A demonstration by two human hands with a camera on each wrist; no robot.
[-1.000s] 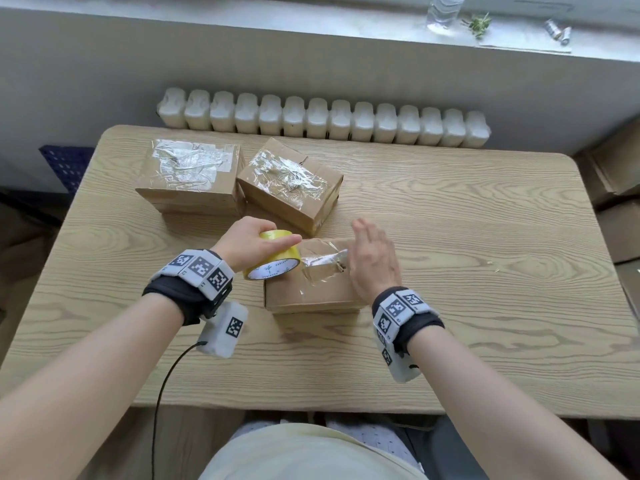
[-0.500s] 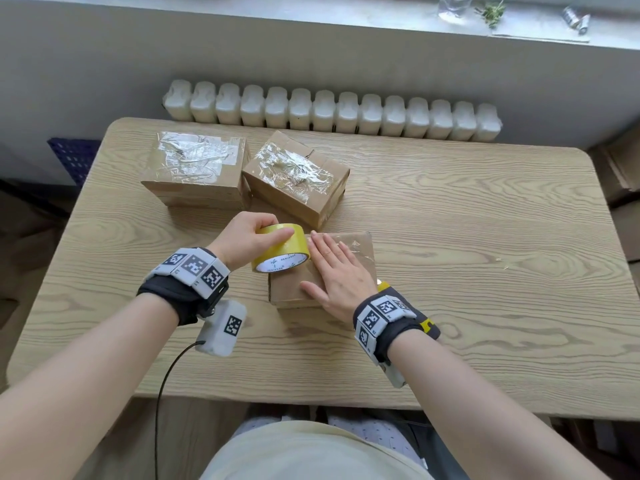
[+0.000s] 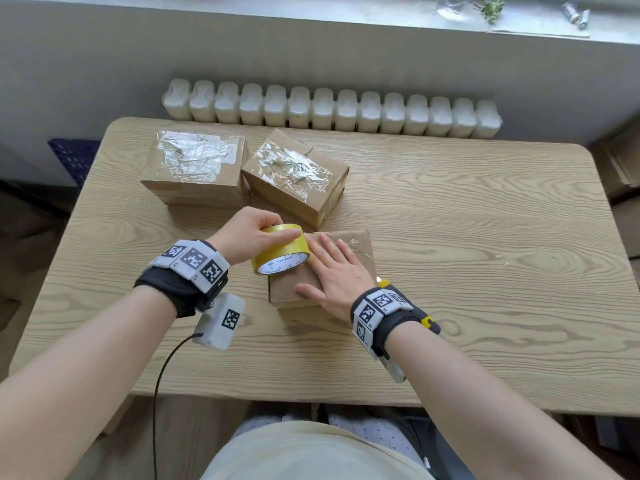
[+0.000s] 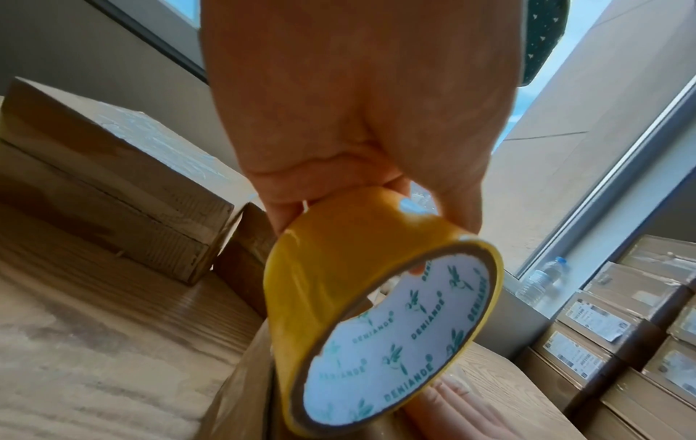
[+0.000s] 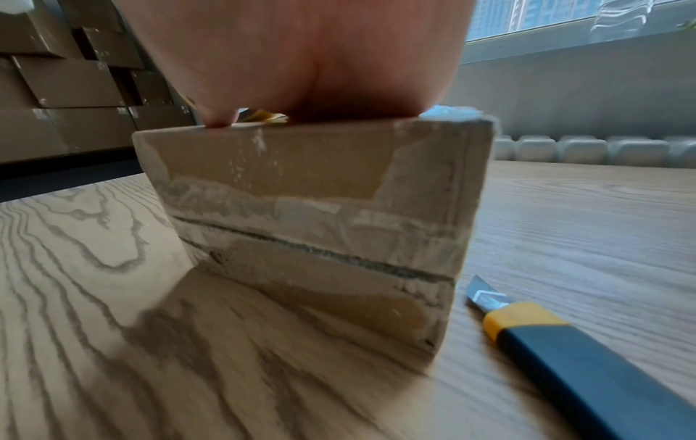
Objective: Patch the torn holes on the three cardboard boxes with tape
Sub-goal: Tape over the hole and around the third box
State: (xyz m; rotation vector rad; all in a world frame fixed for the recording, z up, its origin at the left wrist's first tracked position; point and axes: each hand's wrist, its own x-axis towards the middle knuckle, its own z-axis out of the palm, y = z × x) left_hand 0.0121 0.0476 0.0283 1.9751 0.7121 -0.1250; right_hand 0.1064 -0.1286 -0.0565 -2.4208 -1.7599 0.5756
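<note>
Yellow tape roll [image 3: 281, 248] gripped by left hand [image 3: 247, 234]; right hand [image 3: 334, 271] flat.

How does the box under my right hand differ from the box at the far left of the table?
The near box has the right hand flat on top and the tape roll at its left edge; the far-left box stands untouched. The far-left box's top shows a wide patch of crinkled clear tape; the near box shows tape only near its far right corner, the rest hidden. Both are brown cardboard on the table.
</note>
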